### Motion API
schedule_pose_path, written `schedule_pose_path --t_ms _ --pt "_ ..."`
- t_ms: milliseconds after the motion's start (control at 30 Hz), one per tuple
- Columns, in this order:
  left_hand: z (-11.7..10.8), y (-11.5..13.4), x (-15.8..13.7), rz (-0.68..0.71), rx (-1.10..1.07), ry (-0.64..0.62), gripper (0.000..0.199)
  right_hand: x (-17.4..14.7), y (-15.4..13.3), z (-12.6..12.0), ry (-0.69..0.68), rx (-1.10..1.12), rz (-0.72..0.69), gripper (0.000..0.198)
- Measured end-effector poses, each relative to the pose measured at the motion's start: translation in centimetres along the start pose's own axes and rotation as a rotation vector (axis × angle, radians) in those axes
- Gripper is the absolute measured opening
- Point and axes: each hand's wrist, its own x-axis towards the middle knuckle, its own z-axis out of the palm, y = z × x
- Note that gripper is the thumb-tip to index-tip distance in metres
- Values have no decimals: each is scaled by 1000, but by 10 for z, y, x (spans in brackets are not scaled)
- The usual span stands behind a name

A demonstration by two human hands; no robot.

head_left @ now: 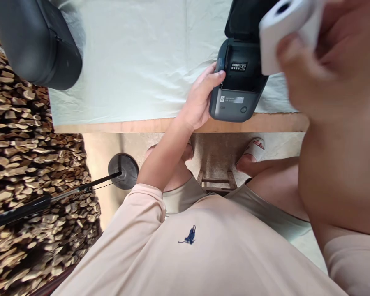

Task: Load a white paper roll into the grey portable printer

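Note:
A dark grey portable label printer (231, 106) lies near the table's front edge with its lid (245, 20) flipped up. Inside its bare compartment a small black-and-white label shows. My left hand (203, 92) grips the printer's left side, thumb on the rim and fingers behind it. Raised close to the camera at the upper right, my right hand (314, 78) holds a white paper roll (273, 45) by its sides. The roll's dark core hole faces up and left. It covers part of the printer's right edge, and motion blurs the hand.
A black rounded case (49, 49) stands at the left of the table, which has a pale cloth (135, 61). Stacked firewood (33, 164) fills the left side. A round-based stand (123, 164) and a wooden stool (217, 181) are below.

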Motion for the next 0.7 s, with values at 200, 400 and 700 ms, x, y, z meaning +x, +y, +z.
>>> schedule_pose_path --t_ms 200,400,700 --pt "-2 -4 -1 41 57 -19 21 -2 7 10 -38 -547 -83 44" --pt "-3 -3 -1 -44 -31 44 20 3 14 11 -64 -578 -118 33" --pt "-3 -1 -1 -69 -73 65 23 -1 14 15 -146 -388 -175 32"
